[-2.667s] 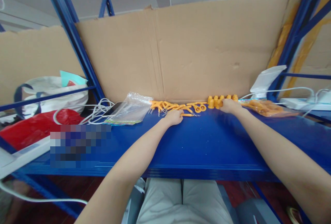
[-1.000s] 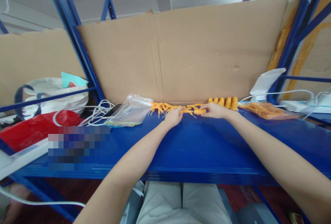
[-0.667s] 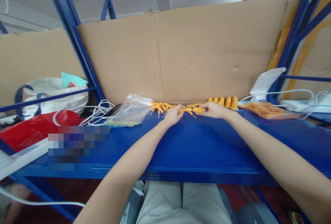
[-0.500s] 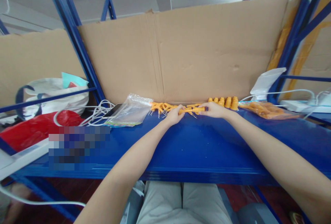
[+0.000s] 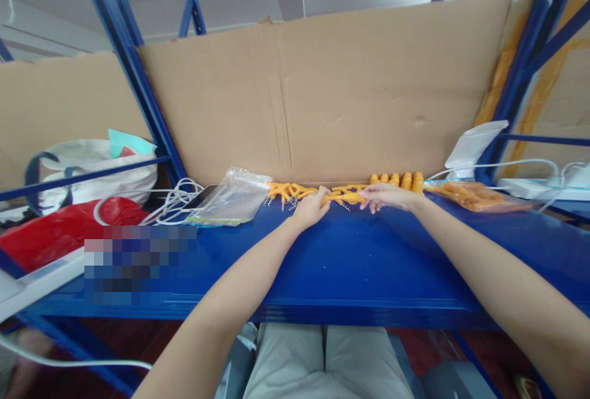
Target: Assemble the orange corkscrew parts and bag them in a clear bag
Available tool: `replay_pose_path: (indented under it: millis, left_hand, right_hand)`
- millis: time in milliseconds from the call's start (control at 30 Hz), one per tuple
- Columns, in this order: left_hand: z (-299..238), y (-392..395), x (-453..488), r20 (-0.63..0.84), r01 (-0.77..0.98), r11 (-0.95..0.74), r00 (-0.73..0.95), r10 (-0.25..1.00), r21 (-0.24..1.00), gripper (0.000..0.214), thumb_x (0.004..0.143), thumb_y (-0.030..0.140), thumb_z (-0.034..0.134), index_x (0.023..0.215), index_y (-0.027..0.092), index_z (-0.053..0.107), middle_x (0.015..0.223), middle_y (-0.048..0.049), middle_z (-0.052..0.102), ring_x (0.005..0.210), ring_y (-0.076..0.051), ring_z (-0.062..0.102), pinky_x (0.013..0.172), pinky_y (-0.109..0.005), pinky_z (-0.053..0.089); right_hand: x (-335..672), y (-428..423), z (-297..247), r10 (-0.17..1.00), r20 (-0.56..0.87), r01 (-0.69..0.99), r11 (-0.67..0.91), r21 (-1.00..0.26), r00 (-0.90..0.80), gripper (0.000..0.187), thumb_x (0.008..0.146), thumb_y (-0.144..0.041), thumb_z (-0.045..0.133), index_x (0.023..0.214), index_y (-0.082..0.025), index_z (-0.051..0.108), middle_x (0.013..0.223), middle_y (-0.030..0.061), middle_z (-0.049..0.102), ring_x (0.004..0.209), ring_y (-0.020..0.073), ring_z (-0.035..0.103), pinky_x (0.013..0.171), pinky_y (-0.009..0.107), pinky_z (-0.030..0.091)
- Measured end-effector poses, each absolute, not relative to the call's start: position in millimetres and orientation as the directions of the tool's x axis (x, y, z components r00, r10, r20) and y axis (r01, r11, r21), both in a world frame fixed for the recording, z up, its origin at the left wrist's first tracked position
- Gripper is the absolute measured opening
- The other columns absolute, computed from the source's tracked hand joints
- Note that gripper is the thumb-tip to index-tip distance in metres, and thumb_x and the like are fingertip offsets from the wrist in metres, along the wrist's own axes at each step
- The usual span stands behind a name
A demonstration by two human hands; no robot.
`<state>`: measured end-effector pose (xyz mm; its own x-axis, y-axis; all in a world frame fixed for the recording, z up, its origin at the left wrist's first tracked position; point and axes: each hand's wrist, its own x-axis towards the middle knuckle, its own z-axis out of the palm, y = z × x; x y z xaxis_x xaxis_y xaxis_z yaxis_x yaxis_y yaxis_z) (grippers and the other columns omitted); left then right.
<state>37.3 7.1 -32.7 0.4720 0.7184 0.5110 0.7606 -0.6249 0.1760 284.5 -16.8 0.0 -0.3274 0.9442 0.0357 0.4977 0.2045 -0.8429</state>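
My left hand (image 5: 312,207) is closed around a jointed orange stick (image 5: 348,197) held level above the blue shelf. At the stick's right end is my right hand (image 5: 385,196), with the thumb and a finger pinched on it and the other fingers loosely apart. The dark tip of that end is hidden behind these fingers. Just behind and left of my left hand lie branching orange pieces (image 5: 286,191) with small silvery spiral ends. A row of orange ribbed pieces (image 5: 417,182) stands behind my right hand.
To the left lie a clear plastic bag (image 5: 235,199), white cables (image 5: 168,208) and a red bag (image 5: 83,227). A clear bag of orange pieces (image 5: 479,195) lies to the right. A cardboard sheet (image 5: 345,91) closes off the back of the blue shelf (image 5: 341,257).
The fingers of my right hand have shifted and partly spread, and the stick's dark end is now covered. My left hand stays in nearly the same place on the stick.
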Motion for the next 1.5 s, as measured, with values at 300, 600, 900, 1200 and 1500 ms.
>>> replay_pose_path:
  millis: [300, 600, 900, 1200, 1500]
  left_hand:
    - [-33.7, 8.5, 37.0, 0.521, 0.751, -0.633, 0.471, 0.712, 0.187, 0.021, 0.089, 0.025, 0.054, 0.109, 0.021, 0.052, 0.102, -0.0076, 0.070, 0.100, -0.023, 0.067, 0.091, -0.040, 0.054]
    - [-33.8, 8.5, 37.9, 0.517, 0.761, -0.616, 0.452, 0.727, 0.202, 0.021, 0.088, 0.025, 0.054, 0.109, 0.021, 0.052, 0.101, -0.0075, 0.069, 0.099, -0.023, 0.067, 0.090, -0.039, 0.053]
    - [-32.7, 6.8, 38.1, 0.513, 0.768, -0.617, 0.464, 0.722, 0.173, 0.023, 0.089, 0.025, 0.053, 0.112, 0.020, 0.052, 0.102, -0.0084, 0.069, 0.098, -0.024, 0.067, 0.088, -0.039, 0.053]
    - [-34.1, 7.9, 39.3, 0.520, 0.751, -0.625, 0.454, 0.723, 0.212, 0.023, 0.087, 0.025, 0.056, 0.109, 0.021, 0.053, 0.103, -0.0078, 0.070, 0.099, -0.024, 0.067, 0.090, -0.040, 0.053]
    - [-33.1, 8.2, 35.3, 0.550, 0.736, -0.646, 0.461, 0.697, 0.202, 0.023, 0.087, 0.026, 0.055, 0.110, 0.021, 0.053, 0.099, -0.0064, 0.070, 0.093, -0.023, 0.068, 0.087, -0.038, 0.054]
  right_hand:
    - [277.5, -8.6, -6.0, 0.971, -0.143, 0.544, -0.017, -0.839, -0.191, 0.068, 0.087, -0.077, 0.028, 0.076, -0.018, 0.061, 0.077, 0.0158, 0.073, 0.048, 0.0150, 0.058, 0.044, 0.026, 0.043]
    - [286.1, -14.8, -4.3, 0.957, -0.016, 0.427, 0.114, -0.897, -0.290, 0.048, 0.070, -0.050, 0.079, 0.101, -0.021, 0.056, 0.101, 0.0103, 0.074, 0.066, 0.0138, 0.066, 0.057, 0.023, 0.049]
    - [277.1, -10.7, -6.6, 0.966, -0.152, 0.534, -0.016, -0.845, -0.211, 0.064, 0.086, -0.077, 0.034, 0.074, -0.020, 0.059, 0.073, 0.0131, 0.073, 0.053, 0.0175, 0.061, 0.049, 0.028, 0.045]
    - [283.9, -16.7, -2.3, 0.962, -0.108, 0.475, 0.026, -0.879, -0.253, 0.036, 0.082, -0.051, 0.067, 0.099, -0.021, 0.057, 0.107, 0.0112, 0.072, 0.068, 0.0146, 0.066, 0.054, 0.023, 0.048]
    - [277.4, -15.3, -2.8, 0.965, -0.096, 0.492, 0.038, -0.870, -0.244, 0.054, 0.082, -0.070, 0.054, 0.090, -0.018, 0.064, 0.085, 0.0138, 0.074, 0.057, 0.0170, 0.062, 0.055, 0.028, 0.047]
